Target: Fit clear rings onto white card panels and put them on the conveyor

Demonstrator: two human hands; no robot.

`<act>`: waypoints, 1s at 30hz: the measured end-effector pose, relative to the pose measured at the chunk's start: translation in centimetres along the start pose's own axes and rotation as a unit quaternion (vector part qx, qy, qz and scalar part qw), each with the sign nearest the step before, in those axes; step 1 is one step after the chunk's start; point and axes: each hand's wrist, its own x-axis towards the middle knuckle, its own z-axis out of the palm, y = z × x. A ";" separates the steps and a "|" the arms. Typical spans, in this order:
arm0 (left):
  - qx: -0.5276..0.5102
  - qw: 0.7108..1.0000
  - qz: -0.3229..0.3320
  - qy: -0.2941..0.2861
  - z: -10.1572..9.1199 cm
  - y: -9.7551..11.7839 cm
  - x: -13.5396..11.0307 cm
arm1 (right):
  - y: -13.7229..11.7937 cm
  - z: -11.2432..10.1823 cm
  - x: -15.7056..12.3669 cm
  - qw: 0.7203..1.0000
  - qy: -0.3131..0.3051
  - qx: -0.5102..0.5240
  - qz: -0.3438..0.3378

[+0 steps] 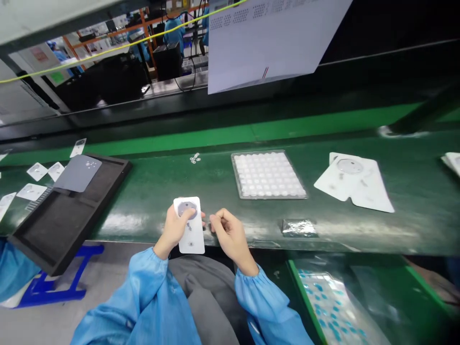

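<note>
My left hand (177, 229) grips a small white rectangular plate (191, 230) with a grey round disc near its top, thumb pressed on the disc. Just right of it, my right hand (227, 231) is closed in a pinch, fingertips near the plate's edge; what it pinches is too small to name. Both hands hover over the near edge of the green bench (154, 201). A clear tray of several small white round pieces (268, 175) lies beyond my right hand.
A black tray (68, 211) with a grey sheet (77, 173) sits at left, white plates (37, 171) beside it. A stack of white plates (354, 182) lies at right. Tiny loose parts (195, 158) and a shiny foil packet (299, 228) rest on the bench. A bag of blue pieces (330, 306) lies below.
</note>
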 end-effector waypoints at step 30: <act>0.203 0.971 -0.102 0.071 -3.8 -2.4 1.7 | -1.6 5.0 3.9 0.976 0.033 0.159 0.147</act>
